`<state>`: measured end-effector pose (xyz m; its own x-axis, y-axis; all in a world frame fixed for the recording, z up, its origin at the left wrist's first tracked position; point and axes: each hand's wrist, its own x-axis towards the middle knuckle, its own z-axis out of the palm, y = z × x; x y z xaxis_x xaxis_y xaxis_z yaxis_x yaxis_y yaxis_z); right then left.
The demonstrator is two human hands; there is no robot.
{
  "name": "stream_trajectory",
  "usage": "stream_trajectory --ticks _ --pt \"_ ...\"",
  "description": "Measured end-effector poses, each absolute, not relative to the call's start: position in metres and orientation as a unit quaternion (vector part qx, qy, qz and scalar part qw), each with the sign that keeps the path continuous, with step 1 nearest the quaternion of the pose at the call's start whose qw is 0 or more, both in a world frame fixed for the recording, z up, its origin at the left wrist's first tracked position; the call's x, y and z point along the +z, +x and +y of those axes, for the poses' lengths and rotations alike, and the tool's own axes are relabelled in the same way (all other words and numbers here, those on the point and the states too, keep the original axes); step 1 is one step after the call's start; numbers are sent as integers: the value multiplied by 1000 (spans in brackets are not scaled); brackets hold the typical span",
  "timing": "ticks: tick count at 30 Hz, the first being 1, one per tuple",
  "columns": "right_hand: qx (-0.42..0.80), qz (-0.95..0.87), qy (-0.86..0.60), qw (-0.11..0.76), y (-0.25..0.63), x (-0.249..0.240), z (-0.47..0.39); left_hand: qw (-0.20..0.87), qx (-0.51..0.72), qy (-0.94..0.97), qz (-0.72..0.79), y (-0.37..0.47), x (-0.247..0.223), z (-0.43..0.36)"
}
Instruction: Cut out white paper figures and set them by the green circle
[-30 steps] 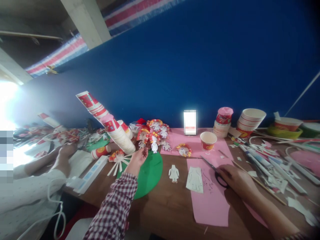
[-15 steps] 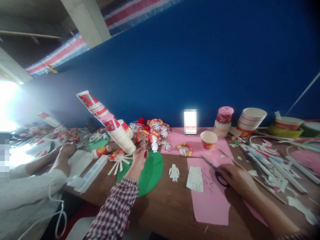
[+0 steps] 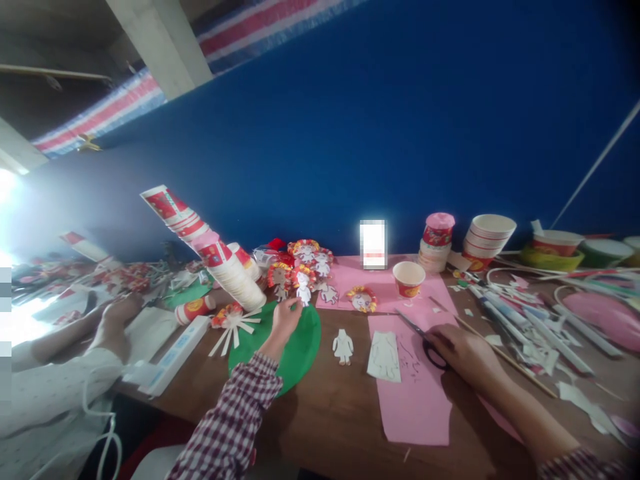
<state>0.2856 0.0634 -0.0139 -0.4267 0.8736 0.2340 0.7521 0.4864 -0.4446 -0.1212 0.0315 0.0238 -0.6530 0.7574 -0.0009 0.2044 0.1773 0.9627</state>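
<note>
My left hand [image 3: 287,320], in a checked cuff, reaches over a green paper disc [image 3: 300,350]. Its fingers are pinched together beside the feet of a white paper doll [image 3: 303,288] with a red and yellow frilled head; whether they grip anything I cannot make out. My right hand [image 3: 457,348] holds black-handled scissors [image 3: 416,325] low over pink paper [image 3: 417,417], blades toward the upper left. Between my hands lie a cut-out paper figure [image 3: 343,347] and a white paper piece with a drawn outline [image 3: 384,357].
A leaning stack of paper cups [image 3: 220,261] stands left of the dolls. A paper bowl [image 3: 409,279] and stacked bowls [image 3: 489,237] stand at the back. Paper scraps and white strips [image 3: 565,340] crowd the right. At left are another person's arm [image 3: 107,333] and a power strip [image 3: 177,357].
My left hand has moved slightly right, toward the white doll's feet. My right hand keeps the scissors in nearly the same place. The view has turned a little to the right.
</note>
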Motion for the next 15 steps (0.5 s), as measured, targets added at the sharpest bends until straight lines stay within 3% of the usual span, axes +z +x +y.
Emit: stream_trajectory --ticks 15 --pt "141 -832 -487 226 285 -11 62 221 611 322 689 -118 33 36"
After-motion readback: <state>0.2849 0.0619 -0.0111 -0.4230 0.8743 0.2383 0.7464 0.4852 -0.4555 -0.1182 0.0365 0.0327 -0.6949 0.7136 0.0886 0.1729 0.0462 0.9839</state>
